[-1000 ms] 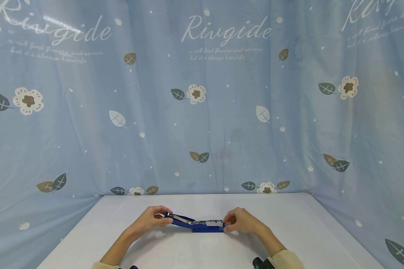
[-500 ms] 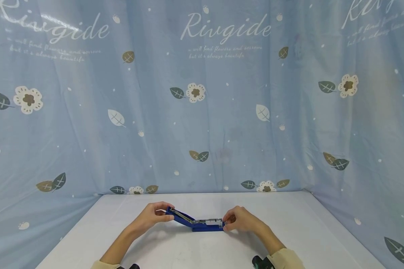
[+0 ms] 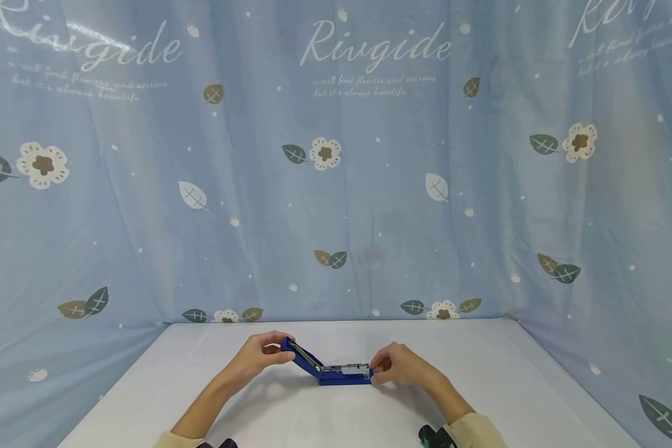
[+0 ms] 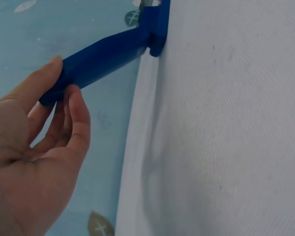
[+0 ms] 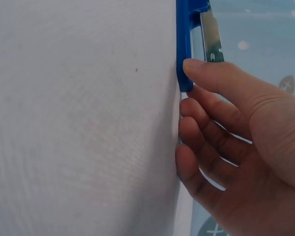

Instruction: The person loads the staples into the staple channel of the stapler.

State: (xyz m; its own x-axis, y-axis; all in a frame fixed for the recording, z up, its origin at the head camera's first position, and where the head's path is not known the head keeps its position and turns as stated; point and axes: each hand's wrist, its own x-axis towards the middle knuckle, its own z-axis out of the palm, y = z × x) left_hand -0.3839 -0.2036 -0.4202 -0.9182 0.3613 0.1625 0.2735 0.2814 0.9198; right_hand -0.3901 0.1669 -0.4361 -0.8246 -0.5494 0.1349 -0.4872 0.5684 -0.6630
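A blue stapler (image 3: 344,378) stands on the white table in the head view, its top cover swung far back to the left so the metal staple channel (image 3: 347,369) shows. My left hand (image 3: 257,359) pinches the free end of the raised cover (image 4: 101,59) between thumb and fingers, above the table. At the other end, my right hand (image 3: 403,366) pinches the tip of the blue base (image 5: 183,54) with thumb and index finger. The other right fingers curl loosely below it in the right wrist view.
The white table (image 3: 336,423) reaches back to a blue curtain (image 3: 336,205) printed with leaves and flowers, which also hangs at both sides. A dark wrist device (image 3: 437,437) sits by the right sleeve (image 3: 476,432).
My left hand has risen and shifted slightly right, tilting the stapler's cover more steeply upward. The right hand and the base have stayed in place.
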